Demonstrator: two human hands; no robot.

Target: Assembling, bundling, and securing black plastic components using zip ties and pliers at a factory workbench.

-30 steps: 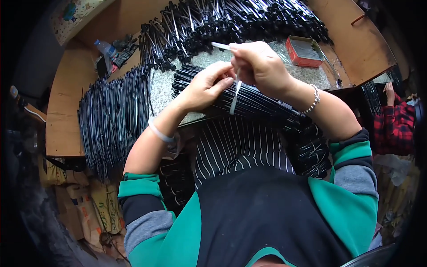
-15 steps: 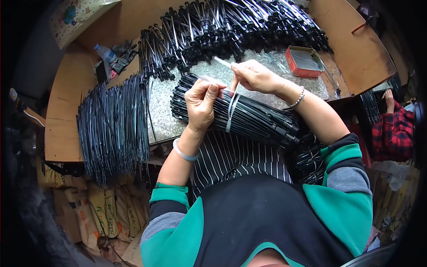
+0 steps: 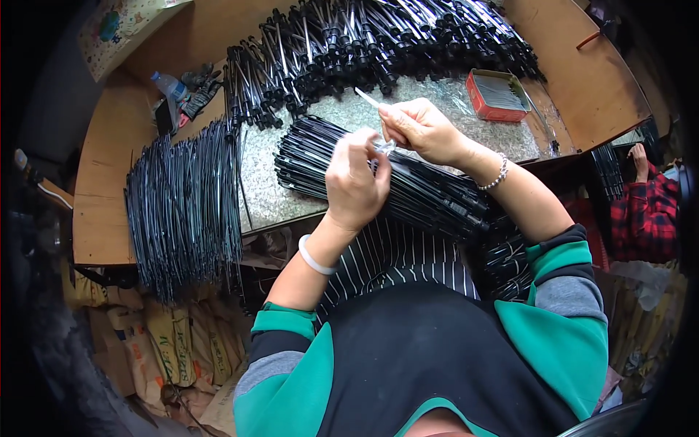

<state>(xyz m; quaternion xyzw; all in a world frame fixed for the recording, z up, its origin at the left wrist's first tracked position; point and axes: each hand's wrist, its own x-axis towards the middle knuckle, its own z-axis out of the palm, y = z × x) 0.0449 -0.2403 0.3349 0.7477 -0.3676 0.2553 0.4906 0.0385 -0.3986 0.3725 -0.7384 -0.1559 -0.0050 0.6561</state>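
A thick bundle of slim black rods [image 3: 309,156] lies slantwise over the front edge of the worktop, its right end above my lap. Around its middle goes a white strip [image 3: 366,97], crossed or looped at the top of the bundle. My right hand [image 3: 422,131] is closed on this strip, one tail sticking out past the thumb. Just left of it, my left hand [image 3: 355,178] is bent over the bundle, fingers curled at the strip's crossing. The left fingertips are slightly blurred, and the hand hides part of the strip.
Rods with black end pieces [image 3: 349,51] are heaped along the back. More thin black rods [image 3: 182,211] hang over the left edge. A red box [image 3: 499,95] holds thin pieces. A bottle [image 3: 169,86] stands back left. A co-worker's checked sleeve [image 3: 644,218] shows at right.
My left hand has moved right and turned over the strip's crossing, close to my right hand. My right hand stays nearly in place, still pinching the strip.
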